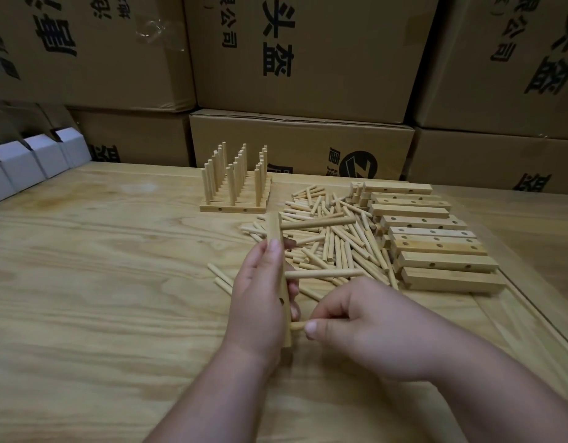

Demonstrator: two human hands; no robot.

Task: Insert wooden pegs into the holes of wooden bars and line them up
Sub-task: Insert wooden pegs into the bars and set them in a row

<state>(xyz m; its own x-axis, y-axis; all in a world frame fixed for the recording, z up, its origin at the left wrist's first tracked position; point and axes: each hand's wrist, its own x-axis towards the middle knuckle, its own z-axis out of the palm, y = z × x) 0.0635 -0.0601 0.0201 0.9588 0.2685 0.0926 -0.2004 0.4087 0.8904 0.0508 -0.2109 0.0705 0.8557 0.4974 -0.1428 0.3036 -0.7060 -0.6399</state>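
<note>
Head view: left hand [260, 302] grips wooden bar [275, 231] held on end above table [100, 282], 2 pegs [318, 221] jutting right from it. Right hand [365, 327] pinches third peg [297, 325] at bar's lower hole. Loose peg pile [334, 244] behind; unfilled bars [436, 247] stacked right; finished pegged bars [236, 183] lined up beyond; cardboard boxes [308, 59] behind.

Head-worn, wide-angle, aimed forward and down; close over wooden table [116, 282]; cardboard boxes [308, 59] stacked at twelve o'clock.
</note>
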